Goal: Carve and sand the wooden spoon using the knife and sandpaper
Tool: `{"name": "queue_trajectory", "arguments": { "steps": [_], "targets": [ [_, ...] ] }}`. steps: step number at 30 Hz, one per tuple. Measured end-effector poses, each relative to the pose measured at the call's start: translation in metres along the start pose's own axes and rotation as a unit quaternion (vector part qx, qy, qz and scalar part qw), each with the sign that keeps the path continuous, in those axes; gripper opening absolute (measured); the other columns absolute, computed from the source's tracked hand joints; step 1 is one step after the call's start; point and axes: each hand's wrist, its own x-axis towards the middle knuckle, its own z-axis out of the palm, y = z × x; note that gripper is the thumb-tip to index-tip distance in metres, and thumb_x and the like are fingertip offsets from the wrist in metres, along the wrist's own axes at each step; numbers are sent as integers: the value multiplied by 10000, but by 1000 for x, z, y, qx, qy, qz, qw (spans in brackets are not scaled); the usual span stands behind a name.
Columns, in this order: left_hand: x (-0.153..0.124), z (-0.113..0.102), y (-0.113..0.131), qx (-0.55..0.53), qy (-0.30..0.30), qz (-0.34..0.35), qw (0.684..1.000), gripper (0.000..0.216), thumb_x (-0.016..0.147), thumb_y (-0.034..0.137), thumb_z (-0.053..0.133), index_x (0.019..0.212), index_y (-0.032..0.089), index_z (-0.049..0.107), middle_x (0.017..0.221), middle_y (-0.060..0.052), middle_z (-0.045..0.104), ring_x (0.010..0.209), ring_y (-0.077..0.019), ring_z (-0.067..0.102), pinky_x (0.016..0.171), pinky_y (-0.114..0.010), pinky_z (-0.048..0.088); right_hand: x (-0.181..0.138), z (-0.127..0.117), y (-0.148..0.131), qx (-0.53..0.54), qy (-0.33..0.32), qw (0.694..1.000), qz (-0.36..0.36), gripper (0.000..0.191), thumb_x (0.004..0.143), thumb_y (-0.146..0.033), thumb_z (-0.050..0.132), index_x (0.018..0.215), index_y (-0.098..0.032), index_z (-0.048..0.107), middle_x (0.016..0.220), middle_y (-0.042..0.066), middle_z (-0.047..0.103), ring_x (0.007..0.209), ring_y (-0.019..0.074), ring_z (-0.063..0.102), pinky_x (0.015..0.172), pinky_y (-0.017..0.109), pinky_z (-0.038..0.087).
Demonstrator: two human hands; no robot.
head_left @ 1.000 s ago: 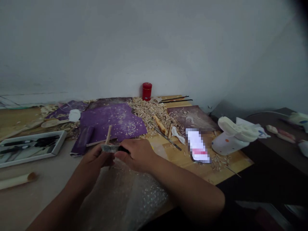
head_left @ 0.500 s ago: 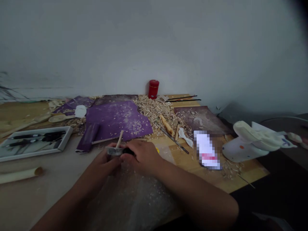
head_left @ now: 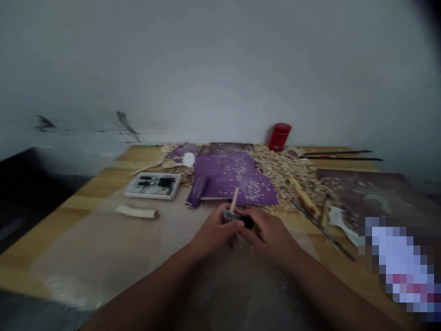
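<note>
Both hands meet at the near middle of the table, fingers closed. My left hand (head_left: 215,228) grips a thin pale wooden stick (head_left: 234,199), whose upper end slants up out of the grip. My right hand (head_left: 274,232) is wrapped round the black handle (head_left: 246,222) of a carving knife. Its grey blade (head_left: 229,214) points left and lies against the stick, close to the left fingers. The lower part of the stick is hidden by the hands, and motion blurs the fine detail.
Beyond the hands lies a purple sheet (head_left: 229,168) amid wood shavings (head_left: 287,165). Leftward are a white tool tray (head_left: 175,189), a pale wood piece (head_left: 138,212) and a wooden spoon (head_left: 173,163). A red can (head_left: 279,137) stands by the wall; a dark metal tool (head_left: 329,236) lies right.
The view has swung left, so the table's things appear farther right and its left edge shows. Both hands keep their hold on the stick and knife.
</note>
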Motion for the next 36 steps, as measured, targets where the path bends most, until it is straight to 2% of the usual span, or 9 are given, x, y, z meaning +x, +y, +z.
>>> {"name": "queue_trajectory", "arguments": {
  "steps": [3,9,14,19,24,28,32,36],
  "targets": [
    [1,-2,0,14,-4,-6,1000,264,691,261,557,900,171,422,566,57,484,364,-52,442,357,-173,358,1,4,4,-17,0,1000,-6,369,780,-408,458,1086,-202,477,973,64,583,876,186,544,713,294,409],
    [-8,-4,10,28,3,19,999,265,679,289,584,853,175,420,533,84,427,347,-38,418,334,-155,354,4,-2,1,-87,7,996,-15,271,830,-374,367,963,-194,520,852,59,610,732,168,573,602,266,408],
    [-15,-4,14,80,-1,37,996,188,746,336,500,799,178,413,490,85,418,330,-40,409,324,-149,323,10,-9,-6,-114,-16,993,-9,273,839,-395,351,923,-200,522,777,29,612,677,157,573,555,246,381],
    [-21,-2,13,159,38,27,986,188,768,366,454,777,182,415,502,65,468,327,-49,423,298,-146,299,10,-6,-6,-159,9,987,-31,300,842,-419,329,913,-209,532,767,24,612,662,155,571,550,245,362],
    [-23,0,16,189,76,7,979,138,788,328,409,764,192,417,462,78,451,289,-47,387,275,-142,284,9,-4,-7,-231,40,972,-26,365,837,-468,306,889,-206,554,750,35,614,610,153,556,518,248,325],
    [-22,2,19,180,91,2,979,103,771,289,420,754,190,441,441,82,423,294,-46,365,279,-143,300,9,-12,0,-264,90,960,14,362,827,-477,323,878,-216,569,748,26,621,581,144,554,481,238,294],
    [-21,4,21,145,92,1,985,85,744,261,455,748,176,459,443,76,423,309,-45,370,294,-146,316,7,-17,5,-244,137,960,17,359,809,-481,360,889,-205,576,770,34,619,623,147,560,509,237,318],
    [-21,3,21,107,73,0,992,94,735,260,472,723,176,430,438,85,394,295,-39,350,286,-143,304,9,-14,-1,-211,104,972,19,343,825,-458,340,893,-206,563,779,27,611,657,150,566,527,238,330]
  ]
}}
